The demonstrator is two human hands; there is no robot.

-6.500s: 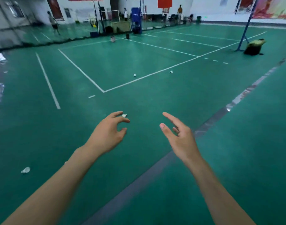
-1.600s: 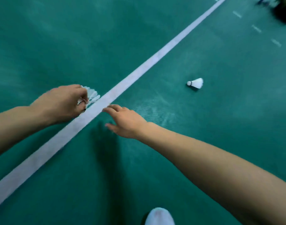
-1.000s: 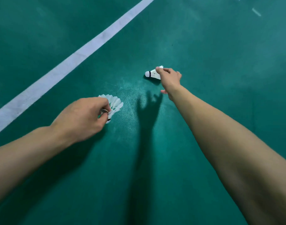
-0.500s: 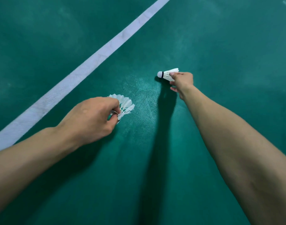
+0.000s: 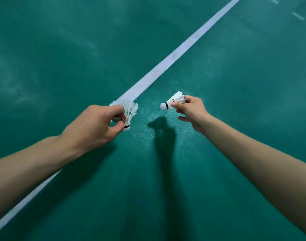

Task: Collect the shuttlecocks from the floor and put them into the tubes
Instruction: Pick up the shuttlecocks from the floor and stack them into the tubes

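My left hand (image 5: 95, 125) pinches a white feathered shuttlecock (image 5: 130, 112) near its cork, feathers fanned upward and away from me. My right hand (image 5: 189, 108) pinches a second white shuttlecock (image 5: 174, 101) by its feathers, with the white cork and black band pointing left. Both shuttlecocks are held above the green court floor, a short gap apart. No tube shows in this view.
A white court line (image 5: 174, 56) runs diagonally from lower left to upper right across the green floor (image 5: 235, 84). Short white dashes (image 5: 298, 15) lie at the top right. Shadows of my arms fall on the floor below the hands.
My right hand has lifted the second shuttlecock off the floor and drawn it back toward me. The left hand still holds its shuttlecock and has come closer to the right.
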